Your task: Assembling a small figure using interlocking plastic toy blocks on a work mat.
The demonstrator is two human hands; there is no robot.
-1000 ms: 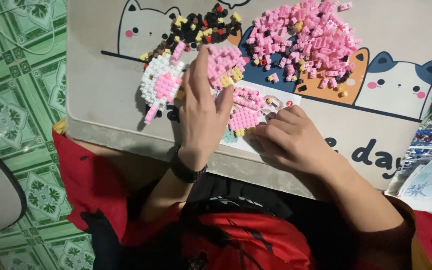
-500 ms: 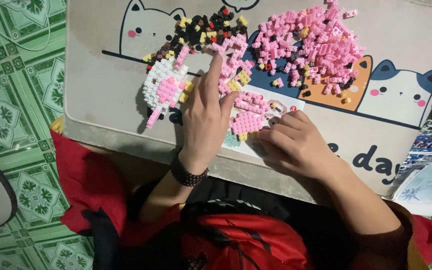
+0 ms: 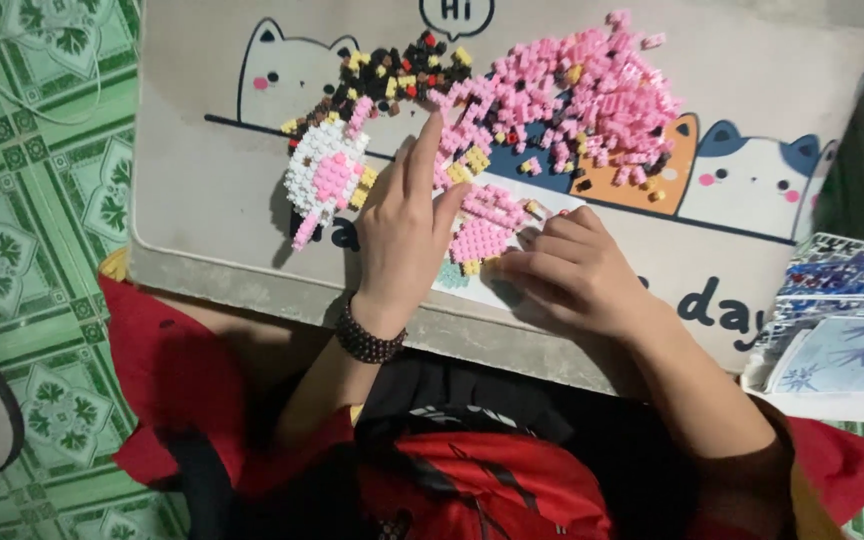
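The person sits at a low lap table (image 3: 202, 270) whose top is printed with cartoon cats, and everything else is easiest placed against the small pink brick panel (image 3: 480, 232) lying near its front edge. The left hand (image 3: 404, 232) lies flat just to the left of that panel, fingers spread and straight, the forefinger stretched away from the body toward the loose bricks; it grips nothing that I can see. A dark bead bracelet (image 3: 367, 340) circles its wrist. The right hand (image 3: 570, 272) sits just to the right of the panel, fingers curled together with the tips drawn in against the panel's right edge; whether they pinch a brick there I cannot tell. Further left of the panel, past the left hand, rests a white and pink brick figure (image 3: 327, 175). Beyond the panel, toward the far side of the table, spreads a heap of loose pink bricks (image 3: 587, 100), with a smaller scatter of dark, yellow and red bricks (image 3: 392, 75) to its left. Well to the right of the panel, off the table, lies a stack of blue printed booklets (image 3: 837, 335).
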